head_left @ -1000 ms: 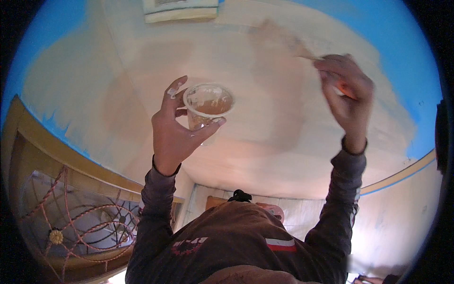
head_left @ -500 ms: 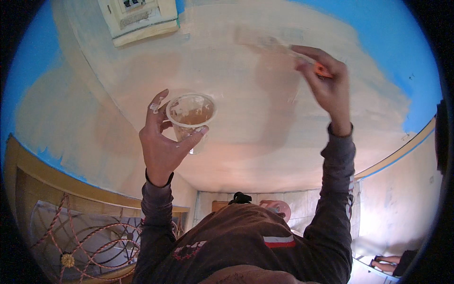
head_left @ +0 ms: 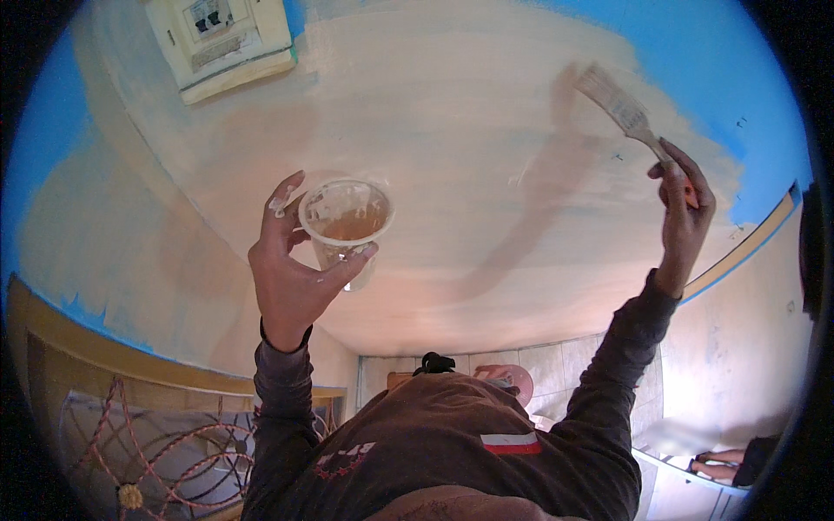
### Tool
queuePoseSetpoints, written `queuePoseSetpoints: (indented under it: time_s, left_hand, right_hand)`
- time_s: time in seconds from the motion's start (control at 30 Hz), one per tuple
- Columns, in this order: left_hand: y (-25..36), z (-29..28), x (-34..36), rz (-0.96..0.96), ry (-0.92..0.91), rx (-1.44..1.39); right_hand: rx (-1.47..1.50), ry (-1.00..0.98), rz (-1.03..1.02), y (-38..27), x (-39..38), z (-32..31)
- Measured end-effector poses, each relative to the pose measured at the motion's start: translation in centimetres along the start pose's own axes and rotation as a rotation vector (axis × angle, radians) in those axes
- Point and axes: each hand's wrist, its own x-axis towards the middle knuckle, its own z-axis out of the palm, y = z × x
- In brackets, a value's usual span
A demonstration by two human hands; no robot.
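My left hand (head_left: 295, 260) is closed round a clear plastic cup (head_left: 346, 213) with paint-smeared walls and some tan paint inside. White paint spots mark its fingers. My right hand (head_left: 684, 204), raised at the right, grips a paintbrush (head_left: 621, 100) by its orange-ended handle. The brush's pale flat bristles point up and left, close to the wall; whether they touch it I cannot tell. The wall (head_left: 434, 174) before me carries a thin, streaky beige coat, with bright blue paint (head_left: 747, 78) around its upper and side edges.
An electrical box (head_left: 226, 43) is fixed on the wall at upper left. At lower left is a curled metal grille (head_left: 165, 451). A round pinkish thing (head_left: 512, 382) is beyond my torso. Another person's legs (head_left: 721, 464) show at lower right.
My right hand has moved right with the paintbrush, which now tilts up to the left. The left hand and cup stay nearly in place, while the view has shifted slightly.
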Motion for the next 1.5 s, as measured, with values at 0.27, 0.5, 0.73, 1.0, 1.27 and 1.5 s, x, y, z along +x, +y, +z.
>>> queuePoseSetpoints:
  time_s: [0.27, 0.5, 0.73, 1.0, 1.27, 1.5]
  left_hand:
    - [0.9, -0.2, 0.2, -0.021, 0.009, -0.023]
    - [1.5, -0.1, 0.3, -0.024, 0.01, 0.009]
    - [1.3, -0.2, 0.3, -0.03, 0.003, 0.006]
    - [1.2, -0.3, 0.2, -0.018, 0.003, 0.013]
    - [1.2, -0.5, 0.6, 0.018, -0.024, -0.013]
    - [1.6, -0.4, 0.6, 0.0, -0.012, 0.019]
  right_hand:
    - [0.301, -0.171, -0.254, -8.1, 4.3, 13.1]
    - [0.413, -0.373, -0.308, -13.2, 10.3, 18.5]
    - [0.136, -0.32, -0.406, -11.9, 10.6, 17.1]
    - [-0.304, -0.101, -0.215, -2.0, 11.5, -0.5]
    - [-0.474, 0.144, -0.101, 2.3, 8.7, -10.5]
    - [-0.038, 0.042, -0.274, -5.4, 10.0, 3.7]
